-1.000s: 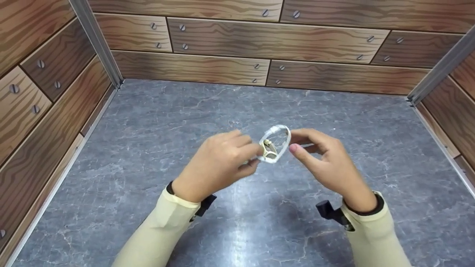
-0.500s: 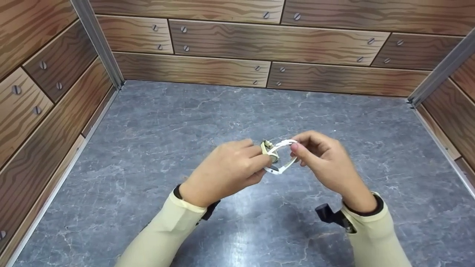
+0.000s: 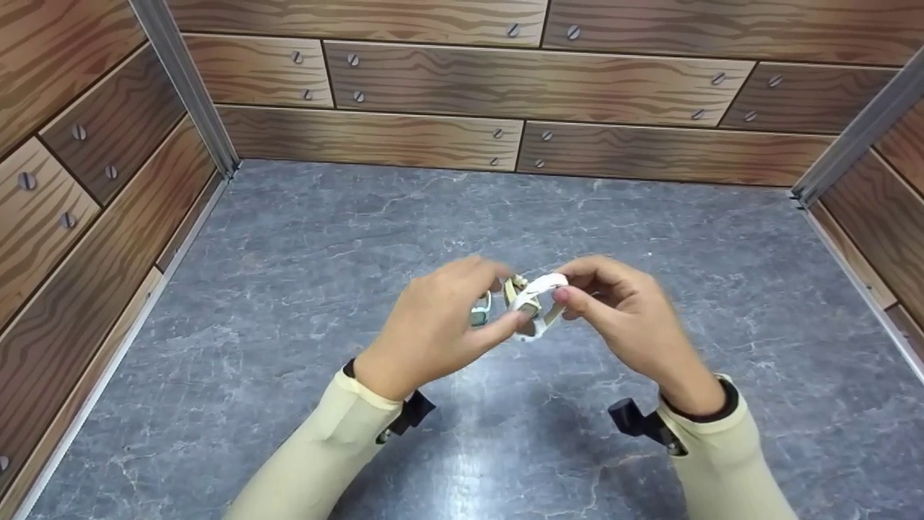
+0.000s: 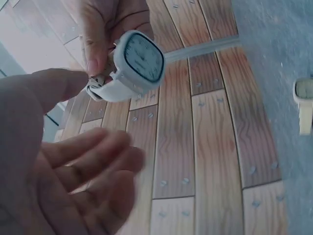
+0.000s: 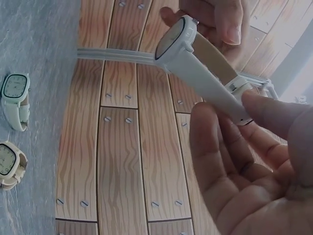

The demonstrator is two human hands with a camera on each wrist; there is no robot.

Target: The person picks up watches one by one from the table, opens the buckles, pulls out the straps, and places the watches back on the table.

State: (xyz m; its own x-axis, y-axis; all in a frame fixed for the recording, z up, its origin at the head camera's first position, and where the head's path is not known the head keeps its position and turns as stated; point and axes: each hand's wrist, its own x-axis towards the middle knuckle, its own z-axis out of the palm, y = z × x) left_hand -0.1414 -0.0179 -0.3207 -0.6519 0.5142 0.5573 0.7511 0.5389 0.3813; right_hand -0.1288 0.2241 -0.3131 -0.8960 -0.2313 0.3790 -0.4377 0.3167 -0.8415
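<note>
A white wristwatch (image 3: 541, 289) with its strap closed into a loop is held above the table. My right hand (image 3: 624, 310) pinches the strap by the buckle between thumb and fingers, as the right wrist view shows. My left hand (image 3: 440, 318) has its fingers spread away from the watch, blurred in the left wrist view, while its thumb reaches the watch's near side. The square watch face (image 4: 143, 58) shows in the left wrist view. Lower down lie a pale green watch (image 5: 16, 93) and a cream watch (image 5: 9, 161), both partly covered in the head view.
A grey marbled tabletop (image 3: 346, 209) lies under both hands. Wood-patterned panels (image 3: 433, 79) close off the back and sides, with metal posts (image 3: 191, 94) in the corners.
My left hand gripped the white watch earlier and has now opened its fingers, uncovering the pale green watch. My right hand has moved from beside the loop to pinching its strap.
</note>
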